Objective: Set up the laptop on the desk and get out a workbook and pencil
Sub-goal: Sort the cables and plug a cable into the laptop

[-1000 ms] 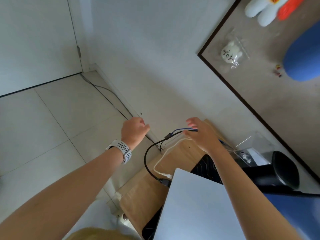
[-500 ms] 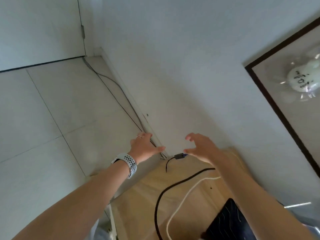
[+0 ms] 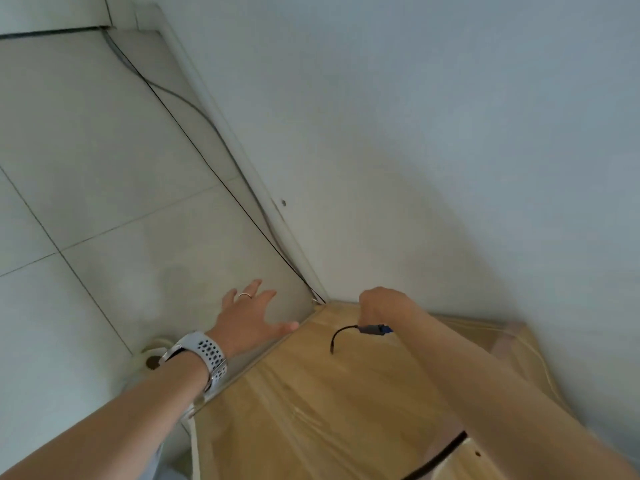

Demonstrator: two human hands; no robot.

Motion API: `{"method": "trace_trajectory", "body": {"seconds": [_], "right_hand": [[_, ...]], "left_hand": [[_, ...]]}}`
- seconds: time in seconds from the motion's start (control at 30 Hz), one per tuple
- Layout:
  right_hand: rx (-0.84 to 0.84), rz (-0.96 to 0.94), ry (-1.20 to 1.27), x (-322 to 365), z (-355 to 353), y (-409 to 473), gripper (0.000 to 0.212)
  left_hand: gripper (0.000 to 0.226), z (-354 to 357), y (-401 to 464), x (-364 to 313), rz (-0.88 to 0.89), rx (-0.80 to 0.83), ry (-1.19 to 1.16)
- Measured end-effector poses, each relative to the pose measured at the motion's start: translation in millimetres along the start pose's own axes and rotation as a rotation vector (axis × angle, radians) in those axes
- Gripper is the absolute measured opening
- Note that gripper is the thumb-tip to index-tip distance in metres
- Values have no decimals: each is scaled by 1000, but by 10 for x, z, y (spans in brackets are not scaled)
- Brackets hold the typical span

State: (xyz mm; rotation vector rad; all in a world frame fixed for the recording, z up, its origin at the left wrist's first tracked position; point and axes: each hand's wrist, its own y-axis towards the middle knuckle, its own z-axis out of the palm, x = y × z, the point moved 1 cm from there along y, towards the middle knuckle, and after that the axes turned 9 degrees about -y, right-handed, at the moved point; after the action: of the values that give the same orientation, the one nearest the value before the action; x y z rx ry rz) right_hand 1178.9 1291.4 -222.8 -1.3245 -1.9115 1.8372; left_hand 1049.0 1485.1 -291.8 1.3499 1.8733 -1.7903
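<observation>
Wooden desk [image 3: 311,410]: light grain, corner against the white wall [image 3: 450,133]; laptop, workbook and pencil out of frame. Black cable [image 3: 436,457] crosses its near edge. Left hand [image 3: 247,323]: fingers spread, empty, thumb at the desk's left edge, above the tiled floor [image 3: 86,168]; perforated watch strap [image 3: 204,355] on the wrist. Right hand [image 3: 384,306]: curled at the desk's far corner, apparently pinching a short black lead with a grey-blue connector [image 3: 375,329]. Thin wire [image 3: 207,161] along the skirting.

Desk [image 3: 311,427]: light wood-grain top, lower centre to lower right of frame, far corner against the white wall. Laptop, workbook, pencil: out of frame.
</observation>
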Motion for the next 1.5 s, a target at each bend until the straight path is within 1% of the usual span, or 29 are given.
{"method": "trace_trajectory", "body": {"seconds": [0.03, 0.07, 0.13, 0.2, 0.3, 0.37, 0.43, 0.53, 0.63, 0.7, 0.83, 0.87, 0.93, 1.03, 1.13, 1.23, 1.33, 1.43, 1.5], "right_hand": [[39, -8, -22, 33, 34, 47, 8], [81, -26, -34, 68, 75, 98, 12], [151, -75, -78, 145, 147, 184, 34], [174, -123, -134, 225, 189, 208, 40], [173, -159, -172, 299, 213, 182, 38], [166, -189, -144, 301, 179, 117, 36], [165, -215, -82, 273, 114, 26, 36], [146, -252, 38, 185, -15, -149, 34], [149, -301, 139, 53, -143, -455, 29], [116, -327, 172, -22, -233, -723, 29], [-10, -344, 253, -197, -368, -1366, 29], [-48, -353, 295, -237, -396, -1511, 25], [-137, -374, 384, -331, -434, -1817, 12], [-266, -368, 498, -475, -461, -2278, 14], [-354, -357, 540, -583, -399, -2654, 16], [-412, -351, 571, -619, -274, -2959, 19], [-506, -325, 601, -567, -80, -3202, 24], [-727, -257, 703, -486, 270, -3410, 25], [-861, -230, 876, -397, 583, -3507, 23]], "left_hand": [[130, 40, 70, 21, -4, 7, -10], [129, 81, 125, 13, 0, 10, -11], [112, 185, 224, -20, 26, 15, 20], [98, 287, 309, -72, 53, 27, 51], [90, 443, 391, -107, 64, 34, 28], [84, 533, 386, -139, 77, 38, 25], [75, 592, 355, -185, 99, 32, 14], [54, 576, 243, -279, 109, 33, -61], [47, 461, 28, -465, 116, 55, -135], [40, 341, -136, -660, 140, 39, -131], [26, 21, -541, -1159, 237, 19, -69], [24, -76, -645, -1284, 256, 26, -115], [20, -267, -872, -1523, 271, 70, -306], [15, -516, -1287, -1847, 305, 118, -555], [13, -602, -1705, -2091, 313, 199, -576], [13, -556, -2003, -2189, 275, 198, -580], [19, -423, -2235, -2193, 211, 169, -670], [19, -199, -2531, -2163, 122, 153, -808], [20, -22, -2725, -2124, 52, 141, -908]]}}
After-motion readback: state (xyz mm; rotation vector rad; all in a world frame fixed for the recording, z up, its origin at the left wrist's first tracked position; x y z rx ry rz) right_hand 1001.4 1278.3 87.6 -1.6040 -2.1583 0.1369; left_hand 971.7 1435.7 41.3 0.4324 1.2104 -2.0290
